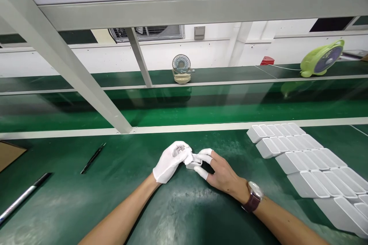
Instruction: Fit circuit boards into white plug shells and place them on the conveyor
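Note:
My left hand [172, 161], in a white glove, is closed around a small white part near the middle of the green table. My right hand [216, 168] wears white finger covers, and its thumb and fingers pinch the right side of a small white box [193, 165]. Both hands meet at this box, which seems to have its top side up. The left fingers hide part of it, and the exact shape of the part in the left palm is too small to tell.
Rows of white boxes [312, 159] stand at the right. A black pen [93, 158], a silver-and-black rod [24, 196] and cardboard [10, 155] lie left. A slanted metal post [71, 63] rises at the left; a small fan [181, 68] and green fan [322, 59] stand behind.

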`<state>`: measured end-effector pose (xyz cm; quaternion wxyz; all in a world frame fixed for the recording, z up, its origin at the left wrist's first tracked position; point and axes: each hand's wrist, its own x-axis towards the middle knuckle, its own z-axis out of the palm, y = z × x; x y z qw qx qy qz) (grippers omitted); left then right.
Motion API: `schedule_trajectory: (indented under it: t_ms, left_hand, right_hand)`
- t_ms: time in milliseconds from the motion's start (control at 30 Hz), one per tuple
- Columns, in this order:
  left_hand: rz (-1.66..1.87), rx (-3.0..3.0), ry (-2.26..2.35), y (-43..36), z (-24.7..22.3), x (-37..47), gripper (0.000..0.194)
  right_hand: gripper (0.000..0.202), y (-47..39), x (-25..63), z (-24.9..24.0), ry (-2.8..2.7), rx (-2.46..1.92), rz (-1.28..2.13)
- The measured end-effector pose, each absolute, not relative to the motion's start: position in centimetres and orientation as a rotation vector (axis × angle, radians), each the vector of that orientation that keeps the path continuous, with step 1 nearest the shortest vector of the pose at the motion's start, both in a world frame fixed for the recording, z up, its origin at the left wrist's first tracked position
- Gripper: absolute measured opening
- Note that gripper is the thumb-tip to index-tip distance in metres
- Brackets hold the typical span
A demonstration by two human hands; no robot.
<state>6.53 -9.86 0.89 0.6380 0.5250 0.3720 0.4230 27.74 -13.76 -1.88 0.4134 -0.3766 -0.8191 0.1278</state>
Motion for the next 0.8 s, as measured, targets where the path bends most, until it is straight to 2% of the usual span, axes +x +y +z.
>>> schedule_trajectory:
  t_ms: [300, 500, 800]
  left_hand:
    - [0.945, 1.212, 0.870, -10.03, 0.98, 6.47, 0.033]
    - [0.957, 1.195, 0.828, -10.01, 1.07, 6.44, 0.034]
    - [0.941, 1.219, 0.850, -9.69, 0.39, 6.22, 0.030]
  right_hand:
    - [0.036, -13.64, 27.41, -1.22, -1.962, -0.973, 0.582]
    - [0.030, -13.65, 27.55, -1.23, -2.035, -0.984, 0.443]
    - [0.036, -13.49, 28.01, -1.42, -2.055, -0.921, 0.223]
